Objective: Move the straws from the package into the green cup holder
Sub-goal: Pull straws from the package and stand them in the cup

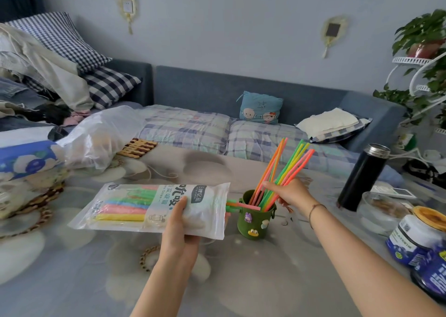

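Straws (287,169), neon orange, green and pink, are standing tilted toward one o'clock in the green cup holder (255,220) on the worktop (241,280), the right hand (293,192) closing around them mid-length. Package (154,208), at nine o'clock of the holder, is lying clamped in the left hand (181,222), more straws poking from its open end.

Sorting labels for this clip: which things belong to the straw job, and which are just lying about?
In the job: straw package, straws, green cup holder, left hand, right hand.
Lying about: black flask, blue jars, plastic bag, glass dish.
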